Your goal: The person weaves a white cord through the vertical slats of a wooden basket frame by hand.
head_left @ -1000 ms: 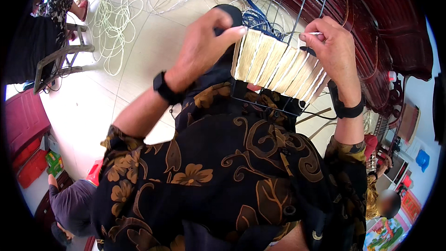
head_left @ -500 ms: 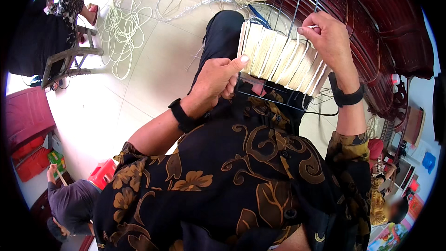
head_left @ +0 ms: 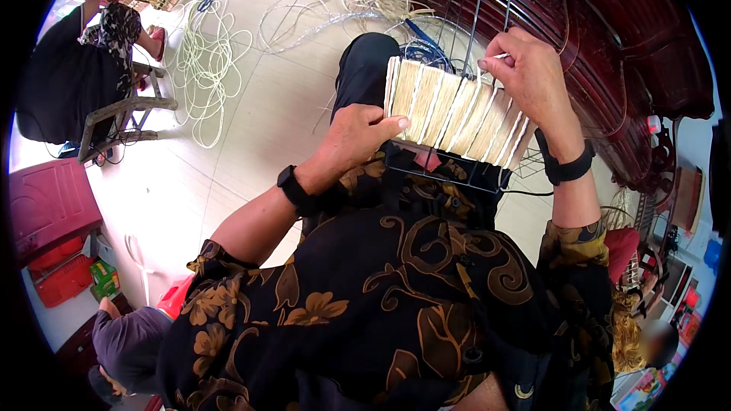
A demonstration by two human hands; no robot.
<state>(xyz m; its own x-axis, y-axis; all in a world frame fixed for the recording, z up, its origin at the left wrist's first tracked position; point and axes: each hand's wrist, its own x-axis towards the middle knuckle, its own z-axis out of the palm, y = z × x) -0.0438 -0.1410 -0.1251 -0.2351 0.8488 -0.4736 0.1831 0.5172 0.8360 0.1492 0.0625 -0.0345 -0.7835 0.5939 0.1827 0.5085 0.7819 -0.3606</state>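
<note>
A panel [head_left: 438, 110] of pale cord, wound in close rows with thicker white strands across it, sits on a black wire frame [head_left: 475, 7] over my lap. My left hand [head_left: 358, 135] is closed on the panel's left end, thumb on top and the other fingers hidden beneath. At the upper right edge, my right hand [head_left: 529, 76] pinches the end of a white cord [head_left: 500, 55] between thumb and fingers, close to the upright wires. Black bands circle both my wrists.
Loose coils of pale cord [head_left: 205, 68] lie on the tiled floor at the left, more beyond my knee. A dark red wooden bench [head_left: 609, 53] stands at the right. A person [head_left: 72, 80] sits by a wooden chair at left; another person [head_left: 137, 342] is lower left.
My right hand has moved slightly left and down, still pinching the white cord. The panel has tilted a little, and my left hand keeps its hold. The whole view has shifted slightly.
</note>
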